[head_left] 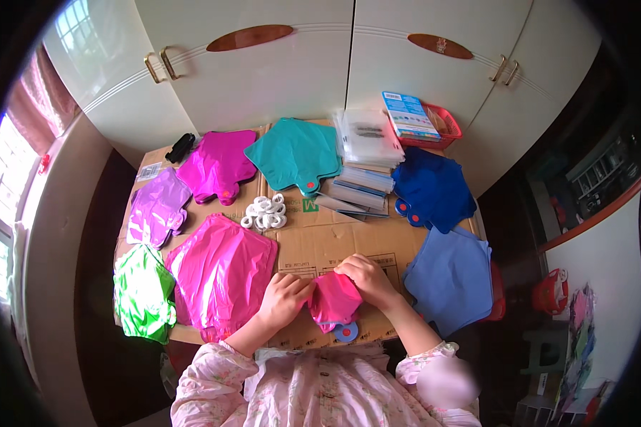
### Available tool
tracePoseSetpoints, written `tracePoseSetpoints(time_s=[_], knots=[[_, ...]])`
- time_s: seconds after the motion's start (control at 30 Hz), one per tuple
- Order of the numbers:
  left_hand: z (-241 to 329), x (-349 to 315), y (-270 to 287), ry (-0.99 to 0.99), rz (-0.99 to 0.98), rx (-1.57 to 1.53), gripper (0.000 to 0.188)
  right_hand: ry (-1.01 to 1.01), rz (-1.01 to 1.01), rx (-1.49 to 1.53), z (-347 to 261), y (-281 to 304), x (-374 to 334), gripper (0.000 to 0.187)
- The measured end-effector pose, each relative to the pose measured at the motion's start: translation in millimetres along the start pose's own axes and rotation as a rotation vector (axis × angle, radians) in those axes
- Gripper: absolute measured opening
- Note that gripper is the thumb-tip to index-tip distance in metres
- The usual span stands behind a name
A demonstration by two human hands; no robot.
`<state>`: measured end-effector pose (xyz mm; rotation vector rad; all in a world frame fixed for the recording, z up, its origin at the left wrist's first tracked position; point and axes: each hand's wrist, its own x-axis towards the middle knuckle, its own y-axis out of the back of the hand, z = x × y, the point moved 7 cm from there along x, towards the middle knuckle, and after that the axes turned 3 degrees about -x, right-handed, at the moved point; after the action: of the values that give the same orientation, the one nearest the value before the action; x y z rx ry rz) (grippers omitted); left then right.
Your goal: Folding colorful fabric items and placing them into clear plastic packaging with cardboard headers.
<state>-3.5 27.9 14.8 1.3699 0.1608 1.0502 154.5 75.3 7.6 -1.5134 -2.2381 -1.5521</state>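
Near the front edge of the cardboard-covered table, a folded pink foil balloon (335, 297) lies between my hands. My left hand (286, 297) pinches its left side, fingers curled together. At its upper right, the closed fingers of my right hand (367, 280) grip the foil. A round blue tab (345, 331) with a red centre sticks out below the foil, toward me. Left of my left hand lies a stack of large flat pink foil balloons (221, 267). Blue-grey foil balloons (452, 281) are piled to the right of my right hand.
White rings (266, 212) sit in a heap mid-table. Further back are teal (294, 153), magenta (217, 162), purple (157, 206), green (144, 292) and dark blue foil balloons (434, 188). Clear plastic bags (367, 135), card bundles (360, 191) and a red basket (447, 127) stand back right.
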Motion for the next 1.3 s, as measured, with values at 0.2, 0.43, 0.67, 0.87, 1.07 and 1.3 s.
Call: tracePoseSetpoints(time_s=[0.2, 0.43, 0.67, 0.87, 1.07, 1.3], knots=[[13.7, -1.6, -0.9, -0.105, -0.029, 0.222, 0.029, 0.044, -0.089, -0.140, -12.1, 2.0, -2.1, 0.016], [17.6, -2.5, -3.0, -0.108, -0.043, 0.270, 0.029, 0.157, -0.150, -0.181, -22.5, -8.7, -24.5, 0.032], [26.2, -12.6, 1.8, -0.098, -0.081, 0.301, 0.037, 0.108, -0.202, -0.161, -14.9, -13.3, -28.4, 0.031], [32.3, -22.3, 5.2, -0.133, -0.187, 0.191, 0.040, 0.094, -0.242, -0.125, -10.6, -15.2, -29.8, 0.032], [29.1, -25.2, 3.9, -0.139, -0.182, 0.160, 0.045, 0.154, -0.289, -0.160, -12.9, -13.9, -30.0, 0.033], [30.8, -26.0, 9.3, -0.137, -0.228, 0.111, 0.044, 0.220, -0.369, -0.216, -14.9, -11.2, -31.4, 0.040]])
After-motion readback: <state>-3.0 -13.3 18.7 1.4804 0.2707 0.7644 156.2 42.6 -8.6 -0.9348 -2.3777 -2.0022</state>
